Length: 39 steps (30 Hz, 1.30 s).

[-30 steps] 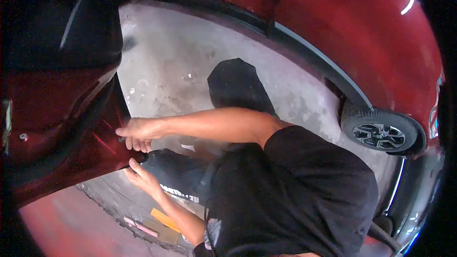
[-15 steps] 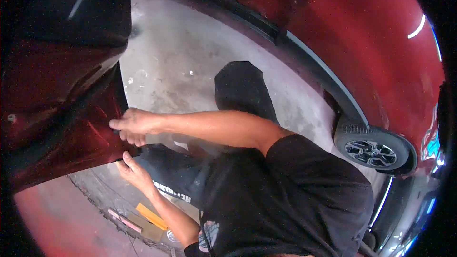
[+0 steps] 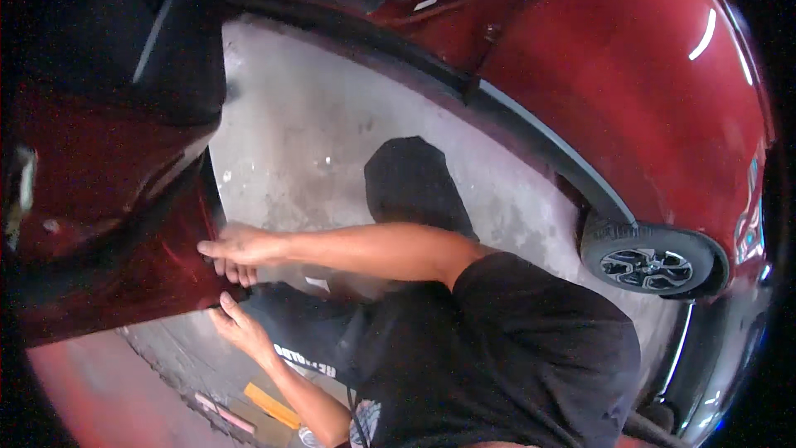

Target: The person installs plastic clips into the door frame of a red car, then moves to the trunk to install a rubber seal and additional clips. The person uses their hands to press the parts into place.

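A dark red car door (image 3: pixel 124 282) fills the left side, standing open with a black strip along its edge. At its near corner my right hand (image 3: pixel 236 250) closes on that edge, thumb laid over the red surface and fingers curled beneath it. Just below, my left hand (image 3: pixel 240 330) pinches the door's lower edge, thumb uppermost and most of the fingers hidden. Whether either hand also has something small in it cannot be made out. Both hands are close together but apart.
The red car body (image 3: pixel 597 108) curves across the top and right, with a dark sill (image 3: pixel 398 58) and a wheel (image 3: pixel 651 265). Below the door lie a yellow block (image 3: pixel 272 405) and a pink strip (image 3: pixel 225 413) on the grey floor (image 3: pixel 290 116).
The whole scene sits lower in the picture as the view has shifted. Both hands keep their places on the door's corner, with the right hand slightly blurred.
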{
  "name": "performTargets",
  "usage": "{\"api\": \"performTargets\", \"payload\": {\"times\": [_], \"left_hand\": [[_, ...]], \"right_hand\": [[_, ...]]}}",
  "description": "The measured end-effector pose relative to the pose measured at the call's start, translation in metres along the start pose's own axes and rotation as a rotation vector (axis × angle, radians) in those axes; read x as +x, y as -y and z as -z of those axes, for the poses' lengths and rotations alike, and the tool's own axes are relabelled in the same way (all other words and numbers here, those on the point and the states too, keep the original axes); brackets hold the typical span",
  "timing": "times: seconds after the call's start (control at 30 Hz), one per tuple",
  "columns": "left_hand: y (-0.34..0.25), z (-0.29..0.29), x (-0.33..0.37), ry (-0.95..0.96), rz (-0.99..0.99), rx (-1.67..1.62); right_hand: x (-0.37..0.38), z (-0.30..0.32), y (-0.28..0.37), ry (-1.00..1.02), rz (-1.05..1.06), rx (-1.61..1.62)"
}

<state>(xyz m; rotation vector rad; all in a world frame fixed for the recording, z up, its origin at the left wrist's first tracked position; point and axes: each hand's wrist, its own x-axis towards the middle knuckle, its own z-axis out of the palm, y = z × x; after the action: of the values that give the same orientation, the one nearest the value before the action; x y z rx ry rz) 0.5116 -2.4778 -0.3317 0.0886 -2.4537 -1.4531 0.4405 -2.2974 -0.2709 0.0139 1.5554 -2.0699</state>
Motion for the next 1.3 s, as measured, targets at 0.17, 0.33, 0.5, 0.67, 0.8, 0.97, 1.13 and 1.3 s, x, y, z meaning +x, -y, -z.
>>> {"api": "performTargets", "payload": {"times": [0.17, 0.33, 0.5, 0.67, 0.8, 0.97, 1.13, 1.3], "left_hand": [[-0.014, -0.002, -0.001, 0.015, 0.029, 0.000], [-0.008, 0.001, -0.001, -0.007, -0.018, 0.006], [-0.021, 0.000, -0.004, -0.033, -0.059, 0.062], [-0.012, 0.004, -0.004, 0.003, 0.040, 0.046], [-0.021, -0.004, -0.003, -0.043, -0.063, -0.016], [-0.003, -0.003, 0.000, -0.072, -0.123, 0.043], [-0.003, 0.003, -0.002, -0.035, -0.035, 0.120], [0.009, -0.002, 0.001, -0.062, -0.067, 0.022]], "right_hand": [[0.019, 0.004, -0.016, 0.101, 0.059, 0.062], [0.012, 0.002, -0.016, -0.231, 0.743, -0.915], [0.013, 0.003, -0.024, -0.286, 0.720, -0.825], [-0.021, 0.031, -0.016, -0.173, 0.353, -0.178], [-0.057, 0.107, -0.041, -0.365, 0.329, 0.278], [-0.133, 0.214, -0.032, -0.937, 0.501, 0.407], [-0.184, 0.330, -0.008, -1.243, 0.543, 0.307], [-0.177, 0.424, -0.020, -1.517, 0.449, -0.025]]}}
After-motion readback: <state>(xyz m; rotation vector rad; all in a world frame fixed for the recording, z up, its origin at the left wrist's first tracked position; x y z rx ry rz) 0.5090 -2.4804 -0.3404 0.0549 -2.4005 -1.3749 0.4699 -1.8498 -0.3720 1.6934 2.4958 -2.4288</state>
